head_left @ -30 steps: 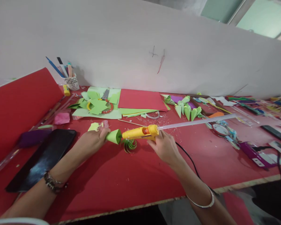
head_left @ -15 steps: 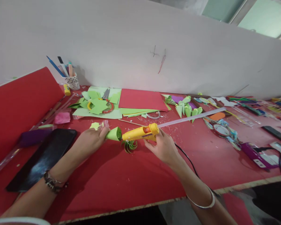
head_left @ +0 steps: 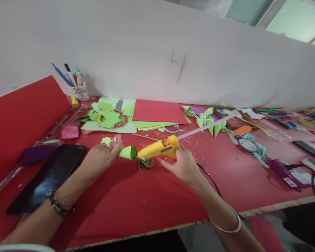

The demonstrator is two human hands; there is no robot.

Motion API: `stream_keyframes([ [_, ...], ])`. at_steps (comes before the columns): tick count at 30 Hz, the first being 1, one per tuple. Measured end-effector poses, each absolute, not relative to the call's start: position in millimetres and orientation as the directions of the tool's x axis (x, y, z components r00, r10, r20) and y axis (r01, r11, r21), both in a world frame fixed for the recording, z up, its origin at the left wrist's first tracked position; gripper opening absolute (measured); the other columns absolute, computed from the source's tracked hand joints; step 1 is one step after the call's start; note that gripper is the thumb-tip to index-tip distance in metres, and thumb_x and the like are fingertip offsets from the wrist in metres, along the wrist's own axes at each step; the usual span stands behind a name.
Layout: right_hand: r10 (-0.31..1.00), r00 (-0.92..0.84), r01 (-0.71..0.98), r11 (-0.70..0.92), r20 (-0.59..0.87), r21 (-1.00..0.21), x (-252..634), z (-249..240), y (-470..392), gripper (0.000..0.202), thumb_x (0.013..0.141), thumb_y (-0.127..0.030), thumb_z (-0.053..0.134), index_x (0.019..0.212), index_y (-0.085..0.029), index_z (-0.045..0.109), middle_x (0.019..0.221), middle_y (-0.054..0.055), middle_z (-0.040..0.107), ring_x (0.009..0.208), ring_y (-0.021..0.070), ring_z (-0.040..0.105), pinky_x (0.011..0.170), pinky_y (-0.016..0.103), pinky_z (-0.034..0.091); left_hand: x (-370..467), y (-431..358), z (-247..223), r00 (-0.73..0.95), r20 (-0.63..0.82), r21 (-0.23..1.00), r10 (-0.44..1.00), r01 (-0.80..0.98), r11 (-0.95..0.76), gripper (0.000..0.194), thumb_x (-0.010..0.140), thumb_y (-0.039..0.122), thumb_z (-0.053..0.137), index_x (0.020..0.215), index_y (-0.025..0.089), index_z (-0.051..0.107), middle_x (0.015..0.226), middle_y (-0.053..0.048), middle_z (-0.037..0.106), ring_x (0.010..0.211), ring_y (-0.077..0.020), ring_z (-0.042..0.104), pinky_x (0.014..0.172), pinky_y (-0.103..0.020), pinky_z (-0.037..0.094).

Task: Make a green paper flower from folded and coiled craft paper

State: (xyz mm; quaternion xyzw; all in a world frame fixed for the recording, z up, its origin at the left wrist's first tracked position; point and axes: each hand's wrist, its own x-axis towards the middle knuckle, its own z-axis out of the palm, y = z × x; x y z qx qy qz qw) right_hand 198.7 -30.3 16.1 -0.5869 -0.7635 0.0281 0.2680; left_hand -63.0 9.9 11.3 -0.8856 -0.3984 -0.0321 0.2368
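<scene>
My left hand (head_left: 102,157) pinches the narrow end of a green paper cone (head_left: 126,152), its wide mouth facing right. In my right hand (head_left: 185,164) is a yellow hot glue gun (head_left: 157,148), gripped by its handle. The gun's nozzle sits right at the cone's open rim; whether it touches the paper I cannot tell. A long translucent glue stick (head_left: 207,126) sticks out of the gun's back and slants up to the right. Curled green paper strips (head_left: 147,163) lie on the red table just below the nozzle.
Green paper pieces (head_left: 111,119) partly cover scissors (head_left: 119,105) at the back left. Finished-looking green cones (head_left: 208,120) lie behind the glue stick. A black phone (head_left: 48,178) rests by my left forearm. The gun's cord (head_left: 212,180) passes my right wrist; a purple power strip (head_left: 288,174) stands right.
The glue gun has tilted slightly, so the rear end of its glue stick has swung left and up. The cone in my left hand has turned a little and stays at the nozzle.
</scene>
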Motion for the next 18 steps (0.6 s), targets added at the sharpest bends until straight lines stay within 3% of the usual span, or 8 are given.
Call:
stream_keyframes([
  [6, 0.902, -0.183, 0.89, 0.321, 0.39, -0.324, 198.3, 17.8, -30.7, 0.039, 0.071, -0.042, 0.049, 0.101, -0.017, 0.05, 0.081, 0.006, 0.061, 0.065, 0.0188, 0.059, 0.051, 0.027, 0.042, -63.6, 9.5, 11.0, 0.622, 0.167, -0.315, 0.765, 0.769, -0.557, 0.024, 0.078, 0.01, 0.036, 0.091, 0.014, 0.055, 0.052, -0.004, 0.054, 0.052, -0.0214, 0.056, 0.048, -0.028, 0.036],
  [13, 0.902, -0.167, 0.92, 0.288, 0.399, -0.266, 201.0, 15.4, -30.1, 0.029, 0.071, -0.033, 0.048, 0.095, -0.018, 0.051, 0.074, 0.004, 0.059, 0.056, 0.0148, 0.055, 0.045, 0.023, 0.036, -64.3, 9.4, 10.9, 0.587, 0.2, -0.195, 0.784, 0.808, -0.556, 0.025, 0.078, 0.012, 0.037, 0.096, 0.016, 0.054, 0.05, -0.003, 0.052, 0.052, -0.0201, 0.055, 0.05, -0.027, 0.036],
  [18, 0.901, -0.186, 0.931, 0.288, 0.391, -0.222, 203.8, 12.5, -28.5, 0.025, 0.072, -0.027, 0.046, 0.095, -0.017, 0.051, 0.074, 0.005, 0.058, 0.056, 0.0148, 0.054, 0.046, 0.022, 0.034, -65.8, 9.8, 9.7, 0.621, 0.202, -0.23, 0.757, 0.782, -0.58, 0.026, 0.077, 0.01, 0.038, 0.097, 0.015, 0.054, 0.052, -0.003, 0.054, 0.053, -0.0207, 0.056, 0.051, -0.028, 0.037],
])
